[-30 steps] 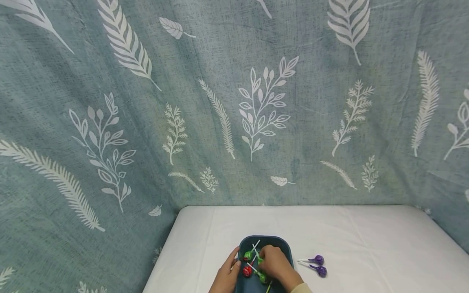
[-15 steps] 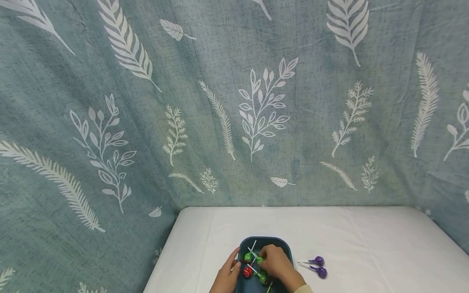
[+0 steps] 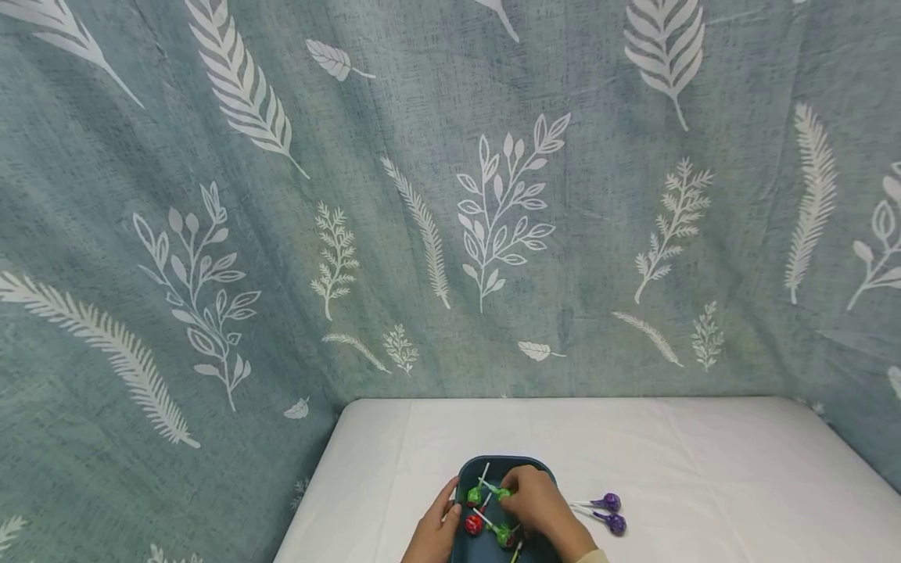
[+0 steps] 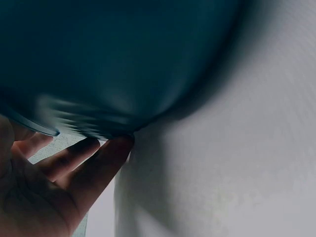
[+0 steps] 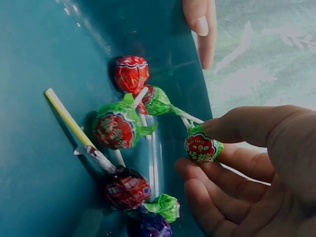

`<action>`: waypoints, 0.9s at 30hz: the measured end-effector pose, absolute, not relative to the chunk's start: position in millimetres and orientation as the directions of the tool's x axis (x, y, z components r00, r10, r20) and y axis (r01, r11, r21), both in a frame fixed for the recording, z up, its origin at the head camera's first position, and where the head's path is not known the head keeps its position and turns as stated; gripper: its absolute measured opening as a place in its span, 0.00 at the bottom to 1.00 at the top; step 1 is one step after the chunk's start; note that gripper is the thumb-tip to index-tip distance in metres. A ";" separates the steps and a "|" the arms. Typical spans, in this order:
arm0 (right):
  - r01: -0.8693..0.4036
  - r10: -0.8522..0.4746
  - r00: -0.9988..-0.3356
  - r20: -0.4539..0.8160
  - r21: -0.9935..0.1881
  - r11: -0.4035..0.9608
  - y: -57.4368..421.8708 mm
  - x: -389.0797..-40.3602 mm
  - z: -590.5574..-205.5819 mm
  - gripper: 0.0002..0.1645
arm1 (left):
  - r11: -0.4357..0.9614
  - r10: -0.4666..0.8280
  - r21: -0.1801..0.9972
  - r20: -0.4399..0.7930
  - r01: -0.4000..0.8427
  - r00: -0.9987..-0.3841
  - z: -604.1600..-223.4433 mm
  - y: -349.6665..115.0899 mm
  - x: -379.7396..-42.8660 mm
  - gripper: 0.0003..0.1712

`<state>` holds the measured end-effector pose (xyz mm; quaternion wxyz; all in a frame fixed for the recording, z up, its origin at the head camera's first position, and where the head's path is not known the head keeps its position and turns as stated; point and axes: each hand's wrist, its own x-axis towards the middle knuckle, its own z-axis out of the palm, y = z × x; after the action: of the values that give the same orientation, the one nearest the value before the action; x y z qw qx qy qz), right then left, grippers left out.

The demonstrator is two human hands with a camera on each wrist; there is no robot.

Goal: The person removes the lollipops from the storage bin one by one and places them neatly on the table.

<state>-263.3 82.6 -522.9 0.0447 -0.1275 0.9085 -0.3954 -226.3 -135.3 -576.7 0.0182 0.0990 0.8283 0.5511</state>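
– Look at the right hand (image 3: 538, 500). Holding anything?
– Yes, pinching a green lollipop (image 5: 201, 147) with thumb and bent fingers. Hard to tell if resting in the blue tray (image 5: 39, 163) or lifted a bit above.
– And with the left hand (image 3: 433, 528)?
– Gripping the tray's side on the left, thumb at the rim, fingers along the outside.
– See anything else in the tray, between and under the hands?
– Yes, 1 red lollipop (image 5: 132, 73), 2 more green lollipops (image 5: 116, 131), 1 dark red lollipop (image 5: 127, 190) with a yellow stick (image 5: 69, 117), and 1 purple lollipop (image 5: 154, 227).
– And to the right of the right hand?
– See 2 other purple lollipops (image 3: 615, 524) side by side on a white table (image 3: 394, 469).
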 end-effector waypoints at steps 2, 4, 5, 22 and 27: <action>-0.210 -0.263 -0.964 0.040 -0.721 0.660 84.4 -262.2 -520.7 0.09 | 0.377 0.185 0.914 0.087 0.153 -0.979 -577.1 -135.2 -226.1 0.28; -0.211 -0.250 -0.967 0.055 -0.722 0.659 85.8 -261.7 -519.2 0.10 | 0.373 0.184 0.915 0.087 0.151 -0.979 -577.5 -135.1 -226.1 0.28; -0.211 -0.242 -0.968 0.062 -0.720 0.662 86.6 -261.6 -518.4 0.10 | 0.371 0.182 0.917 0.081 0.145 -0.980 -577.5 -135.1 -226.2 0.28; -0.172 -0.214 -0.976 0.048 -0.777 0.606 100.6 -254.5 -502.0 0.13 | 0.374 0.187 0.915 0.087 0.153 -0.979 -579.4 -136.2 -226.4 0.28; -0.153 -0.190 -0.981 0.046 -0.783 0.602 104.6 -252.3 -501.0 0.12 | 0.387 0.180 0.908 0.097 0.161 -0.979 -578.7 -135.6 -225.7 0.28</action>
<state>-252.3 104.6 -501.0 0.0209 -0.0958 0.8949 -0.4354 -225.7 -135.6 -578.7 0.0087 0.1025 0.8328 0.5440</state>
